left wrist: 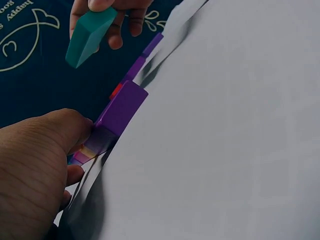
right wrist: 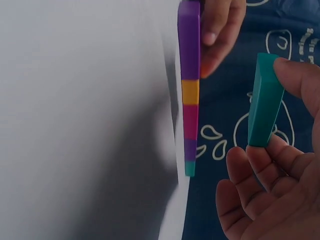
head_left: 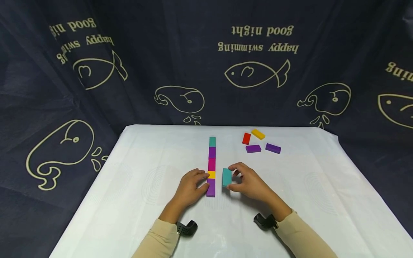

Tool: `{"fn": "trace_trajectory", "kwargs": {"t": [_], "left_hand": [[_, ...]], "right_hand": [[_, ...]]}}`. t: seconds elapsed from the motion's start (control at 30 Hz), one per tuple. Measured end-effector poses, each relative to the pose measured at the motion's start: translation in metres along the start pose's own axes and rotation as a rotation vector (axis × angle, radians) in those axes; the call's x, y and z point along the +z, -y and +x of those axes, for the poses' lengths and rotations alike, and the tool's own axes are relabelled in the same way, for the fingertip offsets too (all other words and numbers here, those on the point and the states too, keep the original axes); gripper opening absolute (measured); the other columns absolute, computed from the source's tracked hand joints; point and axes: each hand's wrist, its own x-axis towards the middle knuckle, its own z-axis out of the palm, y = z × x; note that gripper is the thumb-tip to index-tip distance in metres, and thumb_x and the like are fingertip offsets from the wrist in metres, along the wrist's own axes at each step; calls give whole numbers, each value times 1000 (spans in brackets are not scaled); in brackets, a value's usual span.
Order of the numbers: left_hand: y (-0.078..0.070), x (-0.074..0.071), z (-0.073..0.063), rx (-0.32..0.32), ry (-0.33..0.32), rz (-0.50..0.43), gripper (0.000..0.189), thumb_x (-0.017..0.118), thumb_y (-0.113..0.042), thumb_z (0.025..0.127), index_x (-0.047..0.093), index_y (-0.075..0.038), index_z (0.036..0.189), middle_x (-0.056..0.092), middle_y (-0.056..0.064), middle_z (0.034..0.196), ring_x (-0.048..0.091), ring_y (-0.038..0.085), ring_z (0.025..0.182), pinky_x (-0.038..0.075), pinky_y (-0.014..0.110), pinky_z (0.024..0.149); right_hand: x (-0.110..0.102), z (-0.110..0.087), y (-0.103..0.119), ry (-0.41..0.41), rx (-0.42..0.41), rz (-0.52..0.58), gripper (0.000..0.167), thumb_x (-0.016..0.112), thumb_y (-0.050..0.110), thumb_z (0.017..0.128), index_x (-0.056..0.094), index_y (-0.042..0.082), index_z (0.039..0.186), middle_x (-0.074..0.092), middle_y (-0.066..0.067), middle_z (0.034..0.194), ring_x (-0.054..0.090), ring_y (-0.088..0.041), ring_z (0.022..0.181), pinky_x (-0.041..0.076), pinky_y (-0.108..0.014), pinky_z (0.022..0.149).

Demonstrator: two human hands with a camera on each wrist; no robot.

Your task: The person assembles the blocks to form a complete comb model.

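Observation:
My right hand [head_left: 250, 182] pinches a teal block [head_left: 227, 177] by its two ends between thumb and fingers. The block is just to the right of a straight row of coloured blocks. From the far end the row runs teal [head_left: 212, 142], purple [head_left: 212, 152], magenta [head_left: 211, 164], yellow [head_left: 211, 175] and a near purple block [head_left: 210, 190]. Along the row's left side, my left hand [head_left: 190, 187] touches the near blocks, its thumb by the purple one and a fingertip over the yellow. In the right wrist view the held teal block [right wrist: 264, 102] stands tilted, apart from the row.
Several loose blocks lie at the back right of the white table [head_left: 290, 222]: red [head_left: 246, 138], yellow [head_left: 258, 134], and two purple, one flat [head_left: 253, 148] and one beside it [head_left: 273, 148]. A dark printed curtain [head_left: 193, 53] hangs behind the table.

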Motion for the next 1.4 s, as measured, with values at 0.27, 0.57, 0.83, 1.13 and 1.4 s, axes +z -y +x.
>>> {"fn": "trace_trajectory", "kwargs": {"t": [0.27,0.57,0.83,1.13,1.4], "left_hand": [[1,0,0,5,4,12,32,71,-20,87,73,-7,116,67,10,119,56,34,121,42,52,105],[1,0,1,17,7,11,31,72,-19,86,73,-6,115,67,11,118,57,34,120,43,51,105],[0,-1,2,24,-2,17,31,73,-17,86,73,-5,115,68,11,117,57,34,119,43,50,104],[0,-1,1,25,-2,16,32,73,-17,86,72,-5,115,67,11,118,57,35,120,43,51,105],[-1,-2,-1,-5,19,0,32,72,-17,87,72,-4,117,67,11,119,55,36,123,41,52,107]], "right_hand": [[12,-8,6,42,-31,-8,53,85,27,79,59,17,124,58,9,113,58,-18,103,54,-39,88],[20,-14,15,87,-78,-9,53,85,29,78,58,19,122,57,11,113,59,-16,102,53,-39,85],[29,-19,20,167,-139,-18,51,84,30,79,58,18,121,57,11,112,58,-15,102,51,-35,89],[36,-23,21,255,-186,-72,51,84,31,78,58,19,121,57,13,111,56,-11,102,49,-30,94],[40,-25,21,342,-190,-165,55,82,37,79,60,15,123,58,10,116,52,-7,107,45,-32,102]]}}
